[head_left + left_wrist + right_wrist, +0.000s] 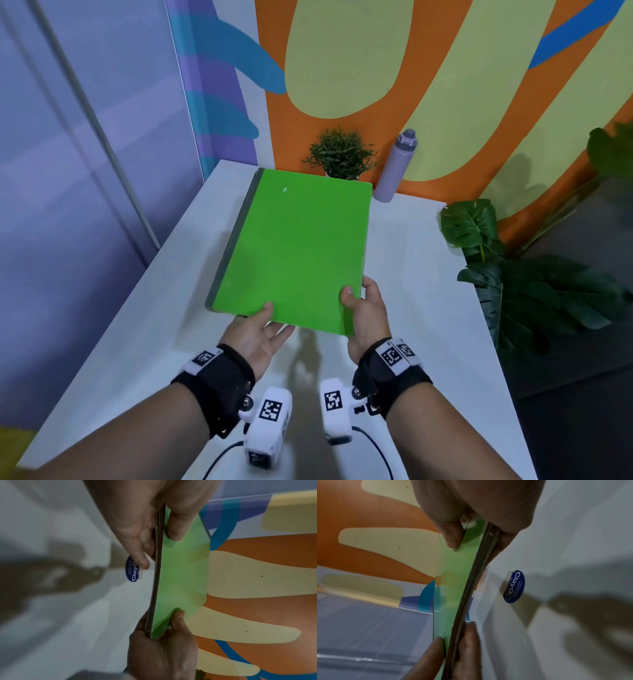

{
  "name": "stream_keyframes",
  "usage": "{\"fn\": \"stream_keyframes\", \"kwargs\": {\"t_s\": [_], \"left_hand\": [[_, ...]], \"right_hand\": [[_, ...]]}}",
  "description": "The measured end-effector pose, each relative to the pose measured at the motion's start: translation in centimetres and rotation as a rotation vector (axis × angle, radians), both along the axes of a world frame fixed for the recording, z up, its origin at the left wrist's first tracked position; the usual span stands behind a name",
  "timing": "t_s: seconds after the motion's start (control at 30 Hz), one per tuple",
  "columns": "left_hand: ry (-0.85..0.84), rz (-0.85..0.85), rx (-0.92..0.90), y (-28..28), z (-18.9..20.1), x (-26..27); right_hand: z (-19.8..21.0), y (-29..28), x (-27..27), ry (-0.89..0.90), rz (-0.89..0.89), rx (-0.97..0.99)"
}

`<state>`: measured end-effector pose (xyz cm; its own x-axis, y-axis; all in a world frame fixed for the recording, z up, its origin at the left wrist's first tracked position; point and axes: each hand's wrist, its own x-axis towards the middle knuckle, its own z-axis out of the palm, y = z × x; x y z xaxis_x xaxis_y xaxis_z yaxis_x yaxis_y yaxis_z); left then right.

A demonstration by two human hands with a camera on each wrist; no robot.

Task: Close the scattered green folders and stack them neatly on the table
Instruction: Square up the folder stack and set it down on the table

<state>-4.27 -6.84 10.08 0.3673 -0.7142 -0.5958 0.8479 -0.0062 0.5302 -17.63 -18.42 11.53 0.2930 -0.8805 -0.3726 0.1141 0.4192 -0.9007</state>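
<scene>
Both hands, left point(255, 334) and right point(364, 310), pinch the closed, apparently several-deep folders point(294, 246) above the table point(428, 274), ready for squaring and setting down.

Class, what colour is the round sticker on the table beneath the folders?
Dark blue with white lettering; the right wrist view shows it best.
</scene>
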Motion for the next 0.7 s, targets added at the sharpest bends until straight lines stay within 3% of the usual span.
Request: {"fn": "stream_keyframes", "kwargs": {"t_s": [0.17,0.33,0.47,0.7], "left_hand": [[-0.080,0.145,0.119,0.2,-0.5,2.1],[-0.232,0.124,0.310,0.3,-0.9,7.8],[-0.280,0.144,0.373,-0.9,-2.3,11.8],[-0.318,0.210,0.435,-5.7,-6.0,16.5]], "right_hand": [[-0.6,0.1,1.0,0.190,0.232,-0.177],[-4.0,-1.4,-1.7,0.512,0.376,-0.354],[-8.1,-2.5,-5.1,0.879,0.519,-0.369],[-11.9,-3.9,-5.0,1.155,0.743,-0.458]]}}
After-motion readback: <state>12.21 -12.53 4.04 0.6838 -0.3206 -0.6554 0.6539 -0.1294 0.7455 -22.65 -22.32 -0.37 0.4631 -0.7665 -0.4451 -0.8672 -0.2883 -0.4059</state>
